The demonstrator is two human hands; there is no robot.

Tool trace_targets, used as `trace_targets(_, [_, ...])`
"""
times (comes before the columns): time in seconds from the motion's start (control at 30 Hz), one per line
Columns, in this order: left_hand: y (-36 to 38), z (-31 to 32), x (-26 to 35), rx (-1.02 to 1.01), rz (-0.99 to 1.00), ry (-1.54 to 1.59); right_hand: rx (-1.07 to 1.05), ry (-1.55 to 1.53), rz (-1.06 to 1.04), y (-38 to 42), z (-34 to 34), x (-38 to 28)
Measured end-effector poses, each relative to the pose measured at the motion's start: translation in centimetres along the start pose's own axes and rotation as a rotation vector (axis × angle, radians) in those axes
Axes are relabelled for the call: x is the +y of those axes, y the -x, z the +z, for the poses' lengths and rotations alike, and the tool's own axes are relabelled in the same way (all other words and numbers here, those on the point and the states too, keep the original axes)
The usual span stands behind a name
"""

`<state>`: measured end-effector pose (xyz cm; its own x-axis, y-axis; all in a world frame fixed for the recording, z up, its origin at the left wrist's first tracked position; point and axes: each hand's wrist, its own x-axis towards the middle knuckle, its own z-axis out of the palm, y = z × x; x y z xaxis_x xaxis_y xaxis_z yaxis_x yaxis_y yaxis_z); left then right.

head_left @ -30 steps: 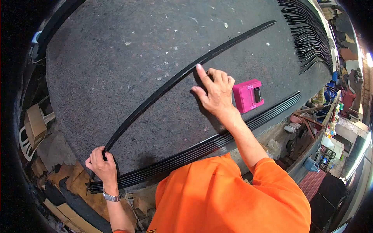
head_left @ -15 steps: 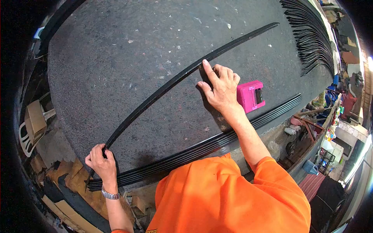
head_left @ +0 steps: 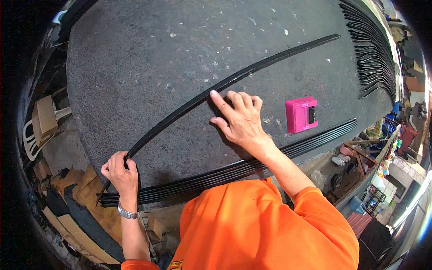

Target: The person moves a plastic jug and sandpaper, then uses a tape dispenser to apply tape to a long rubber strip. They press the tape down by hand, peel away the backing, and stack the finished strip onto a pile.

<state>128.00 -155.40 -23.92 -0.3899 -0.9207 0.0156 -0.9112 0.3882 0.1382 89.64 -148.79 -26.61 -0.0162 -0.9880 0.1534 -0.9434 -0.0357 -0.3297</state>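
A long black rubber-like strip (head_left: 180,110) lies in a curve across the dark, speckled tabletop (head_left: 135,58). Near its lower left end, my left hand (head_left: 120,173) is closed around it, and the strip's tip pokes out below the fingers. My right hand (head_left: 243,119) has its fingers spread, the index fingertip touching the strip's lower edge around the middle. To the right of that hand sits a pink box (head_left: 300,114) with a dark insert. Several similar black strips (head_left: 216,177) lie side by side along the near edge of the table.
Many black strips (head_left: 371,49) are fanned out at the table's far right. Beyond the left edge are a cardboard box (head_left: 44,119) on a white chair (head_left: 30,141) and cardboard sheets (head_left: 81,234). Assorted clutter and a blue container (head_left: 357,204) stand at lower right.
My right hand has slid left and down along the strip, away from the pink box. My left hand still grips the lower end. The whole view has shifted slightly.
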Motion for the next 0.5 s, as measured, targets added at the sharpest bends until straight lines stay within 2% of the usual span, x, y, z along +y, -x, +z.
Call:
trace_targets(0.2, [-0.1, 0.0, -0.1, 0.030, 0.034, 0.017, -0.011, 0.091, 0.048, 0.1, -0.4, 1.2])
trace_targets(0.5, [-0.2, -0.2, 0.1, 0.020, 0.018, 0.022, -0.093, -0.067, -0.104, -0.5, 0.7, -4.1])
